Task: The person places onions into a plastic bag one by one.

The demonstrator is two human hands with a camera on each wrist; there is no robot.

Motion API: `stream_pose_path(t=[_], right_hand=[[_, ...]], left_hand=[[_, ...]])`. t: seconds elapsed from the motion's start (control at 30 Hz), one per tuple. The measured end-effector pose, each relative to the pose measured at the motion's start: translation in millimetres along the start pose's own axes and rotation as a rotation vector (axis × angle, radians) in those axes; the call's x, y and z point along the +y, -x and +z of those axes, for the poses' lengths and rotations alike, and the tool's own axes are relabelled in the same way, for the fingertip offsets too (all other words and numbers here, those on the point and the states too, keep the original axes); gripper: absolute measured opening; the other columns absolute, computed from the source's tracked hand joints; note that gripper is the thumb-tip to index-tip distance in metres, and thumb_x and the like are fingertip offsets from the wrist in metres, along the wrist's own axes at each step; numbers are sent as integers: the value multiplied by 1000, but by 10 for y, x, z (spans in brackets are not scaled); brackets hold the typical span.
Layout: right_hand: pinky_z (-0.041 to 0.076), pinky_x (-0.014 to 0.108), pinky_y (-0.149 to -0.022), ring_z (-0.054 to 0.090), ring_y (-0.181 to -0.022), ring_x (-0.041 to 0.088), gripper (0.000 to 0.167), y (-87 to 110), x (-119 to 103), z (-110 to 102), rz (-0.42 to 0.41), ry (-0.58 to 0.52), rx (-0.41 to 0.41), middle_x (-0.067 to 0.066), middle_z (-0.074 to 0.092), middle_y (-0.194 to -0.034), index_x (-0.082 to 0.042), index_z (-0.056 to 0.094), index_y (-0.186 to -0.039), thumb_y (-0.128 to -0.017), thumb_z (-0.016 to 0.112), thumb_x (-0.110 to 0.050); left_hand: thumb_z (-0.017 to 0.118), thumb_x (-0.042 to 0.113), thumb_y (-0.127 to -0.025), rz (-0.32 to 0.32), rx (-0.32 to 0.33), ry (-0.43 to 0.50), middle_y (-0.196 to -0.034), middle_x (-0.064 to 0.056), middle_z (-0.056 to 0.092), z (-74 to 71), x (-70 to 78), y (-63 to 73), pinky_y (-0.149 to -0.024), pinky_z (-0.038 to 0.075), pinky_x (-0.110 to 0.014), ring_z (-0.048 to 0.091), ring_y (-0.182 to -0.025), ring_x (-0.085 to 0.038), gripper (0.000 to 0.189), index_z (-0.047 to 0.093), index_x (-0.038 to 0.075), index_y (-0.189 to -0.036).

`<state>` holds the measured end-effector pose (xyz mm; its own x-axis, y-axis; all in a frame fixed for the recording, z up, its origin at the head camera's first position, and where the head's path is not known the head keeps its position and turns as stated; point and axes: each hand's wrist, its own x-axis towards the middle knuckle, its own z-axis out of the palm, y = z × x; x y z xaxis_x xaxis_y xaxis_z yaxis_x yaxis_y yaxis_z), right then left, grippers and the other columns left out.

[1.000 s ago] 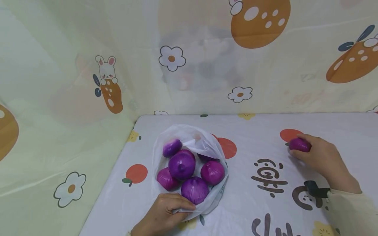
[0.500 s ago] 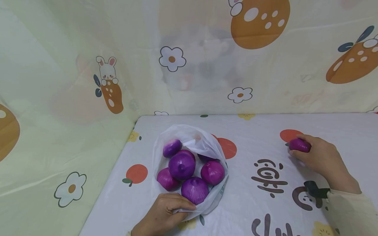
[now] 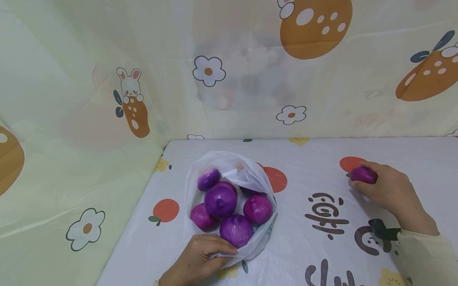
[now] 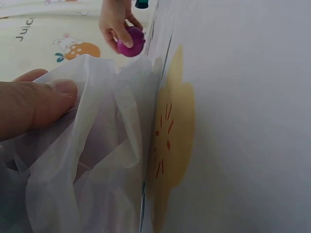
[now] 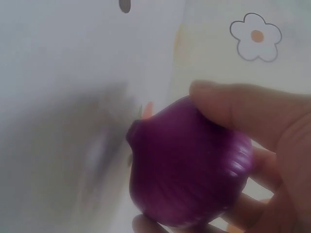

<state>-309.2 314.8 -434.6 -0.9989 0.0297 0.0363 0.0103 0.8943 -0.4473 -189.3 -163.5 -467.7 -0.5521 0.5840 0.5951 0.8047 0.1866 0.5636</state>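
Note:
My left hand pinches the near rim of a white plastic bag between thumb and fingers. Several purple onions lie inside the bag, one partly hidden under its folded far-right edge. Over at the right, my right hand holds a single purple onion by thumb and curled fingers. The right wrist view shows that onion close up, its stem end pointing left. In the left wrist view the thumb presses on the crumpled plastic.
A white cloth with printed fruit, flowers and dark lettering covers the table. Behind it and on the left hang pale printed curtains. A black strap sits at the right wrist.

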Motion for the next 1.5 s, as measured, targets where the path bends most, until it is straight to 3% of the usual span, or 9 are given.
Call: stream_pose_path(t=[0.77, 1.2, 1.5], right_hand=[[54, 63, -73, 55, -99, 57, 69, 9, -149, -24, -96, -33, 66, 42, 57, -123, 2, 53, -144, -88, 82, -25], [56, 72, -79, 53, -106, 61, 67, 64, -350, -38, -128, -53, 91, 39, 57, -128, -1, 56, -143, -86, 84, -22], [55, 72, -80, 52, -108, 62, 69, 119, -516, -54, -142, -78, 86, 38, 55, -132, 1, 54, -144, -87, 84, -22]], left_hand=[[77, -18, -73, 0, 3, -17, -93, -7, 79, 13, -9, -12, -83, 58, -17, 75, -88, -13, 33, 81, 2, -100], [78, -17, -74, -8, 1, -3, -94, -7, 79, 12, -13, 5, -83, 58, -18, 75, -88, -14, 32, 81, 2, -100], [78, -16, -75, -5, 3, -7, -94, -7, 79, 12, -7, 6, -83, 58, -18, 75, -88, -13, 31, 81, 2, -100]])
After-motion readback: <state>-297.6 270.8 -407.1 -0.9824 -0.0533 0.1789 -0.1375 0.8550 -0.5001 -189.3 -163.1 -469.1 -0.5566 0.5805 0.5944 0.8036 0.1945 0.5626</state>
